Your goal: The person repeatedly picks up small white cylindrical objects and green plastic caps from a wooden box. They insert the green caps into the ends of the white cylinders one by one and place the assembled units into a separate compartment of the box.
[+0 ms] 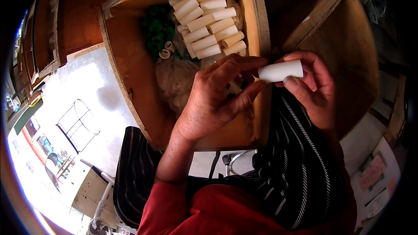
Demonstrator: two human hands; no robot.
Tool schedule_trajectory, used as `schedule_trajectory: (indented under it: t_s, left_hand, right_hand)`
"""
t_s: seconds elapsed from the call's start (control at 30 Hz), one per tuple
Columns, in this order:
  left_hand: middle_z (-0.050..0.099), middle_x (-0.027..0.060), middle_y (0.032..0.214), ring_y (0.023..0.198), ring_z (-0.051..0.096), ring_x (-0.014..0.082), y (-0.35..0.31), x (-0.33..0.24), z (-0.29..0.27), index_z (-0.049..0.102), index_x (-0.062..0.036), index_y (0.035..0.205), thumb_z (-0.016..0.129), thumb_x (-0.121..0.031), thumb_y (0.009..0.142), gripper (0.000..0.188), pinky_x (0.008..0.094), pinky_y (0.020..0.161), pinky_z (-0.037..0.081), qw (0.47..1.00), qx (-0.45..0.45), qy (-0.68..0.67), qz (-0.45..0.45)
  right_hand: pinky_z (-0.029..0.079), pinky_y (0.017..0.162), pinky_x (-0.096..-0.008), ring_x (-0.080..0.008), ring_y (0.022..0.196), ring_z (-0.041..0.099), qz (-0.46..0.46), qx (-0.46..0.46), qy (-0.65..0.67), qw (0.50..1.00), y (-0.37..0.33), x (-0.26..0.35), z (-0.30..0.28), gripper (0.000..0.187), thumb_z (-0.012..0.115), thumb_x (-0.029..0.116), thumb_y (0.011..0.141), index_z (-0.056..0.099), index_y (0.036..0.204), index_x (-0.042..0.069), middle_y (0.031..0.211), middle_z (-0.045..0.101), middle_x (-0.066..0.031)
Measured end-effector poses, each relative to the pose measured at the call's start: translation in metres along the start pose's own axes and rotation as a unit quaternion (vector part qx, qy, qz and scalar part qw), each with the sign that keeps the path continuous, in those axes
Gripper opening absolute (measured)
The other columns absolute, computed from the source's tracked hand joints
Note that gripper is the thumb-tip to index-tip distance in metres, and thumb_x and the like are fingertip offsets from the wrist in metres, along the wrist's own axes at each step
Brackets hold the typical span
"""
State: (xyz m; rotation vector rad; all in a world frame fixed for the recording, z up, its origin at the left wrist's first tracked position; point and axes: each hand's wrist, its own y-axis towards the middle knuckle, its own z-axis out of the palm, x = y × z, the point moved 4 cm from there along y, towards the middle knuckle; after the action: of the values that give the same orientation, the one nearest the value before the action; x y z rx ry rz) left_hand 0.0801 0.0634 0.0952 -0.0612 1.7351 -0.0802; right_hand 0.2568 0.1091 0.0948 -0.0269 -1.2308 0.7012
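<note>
A short white tube (281, 71) lies sideways between my hands, above the right wall of a wooden box (261, 30). My right hand (320, 85) is closed around its right end, with the thumb on the near side and the fingers behind. At the opposite end, my left hand (213, 85) pinches the tube between thumb and forefinger; its other fingers are partly hidden. Inside the box, white and cream tubes (204, 43) lie piled in rows beyond my left hand. Beside them are a clear plastic bag (172, 80), small white ring pieces (165, 52) and dark green pieces (156, 30).
To the right stands another wooden box (348, 56), its inside in shadow. My legs in striped black trousers (300, 161) are under and beside the first box. A wire frame (80, 124) is on the bright floor at left, and a small fan (99, 226) is at the lower left.
</note>
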Motion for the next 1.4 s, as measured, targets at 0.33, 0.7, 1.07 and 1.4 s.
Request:
schedule_trajectory:
  t_s: [0.33,0.7,1.07,1.4]
  left_hand:
    - [0.063,0.0012,0.077,0.068,0.059,0.0064,0.028,0.024,-0.080,0.068,-0.0061,0.102,0.073,-0.006,0.079,0.024,0.0210,0.061,0.047,0.960,-0.212,0.184,-0.008]
    - [0.068,0.0047,0.083,0.071,0.063,0.0126,0.074,0.100,-0.121,0.067,-0.0081,0.101,0.070,-0.014,0.079,0.023,0.0270,0.069,0.051,0.936,-0.214,0.279,-0.009]
    - [0.065,0.0036,0.085,0.067,0.060,0.0116,0.052,0.071,-0.105,0.067,-0.0072,0.099,0.066,-0.009,0.082,0.017,0.0243,0.062,0.048,0.920,-0.266,0.282,0.050]
    - [0.067,0.0005,0.093,0.071,0.059,0.0058,0.015,0.026,-0.041,0.066,-0.0071,0.099,0.067,-0.001,0.080,0.020,0.0190,0.058,0.045,0.970,-0.221,0.099,0.017]
  right_hand:
    - [0.047,0.081,-0.0255,-0.0132,0.091,0.060,-0.039,-0.094,-0.204,0.974,0.012,0.013,-0.066,0.034,0.055,0.013,0.092,0.052,0.124,0.004,0.107,0.062,-0.0076]
    - [0.047,0.082,-0.0277,-0.0145,0.091,0.059,0.194,0.029,-0.705,0.682,-0.025,-0.134,-0.264,0.025,0.054,0.010,0.091,0.058,0.114,0.002,0.099,0.063,-0.0054]
    - [0.046,0.085,-0.0292,-0.0163,0.095,0.058,0.190,-0.024,-0.714,0.673,-0.026,-0.156,-0.269,0.027,0.051,0.014,0.092,0.057,0.116,0.003,0.103,0.062,-0.0055]
    - [0.046,0.079,-0.0256,-0.0092,0.085,0.056,-0.003,-0.188,-0.283,0.941,-0.004,-0.011,-0.174,0.027,0.060,0.015,0.089,0.059,0.113,0.002,0.093,0.060,0.0007]
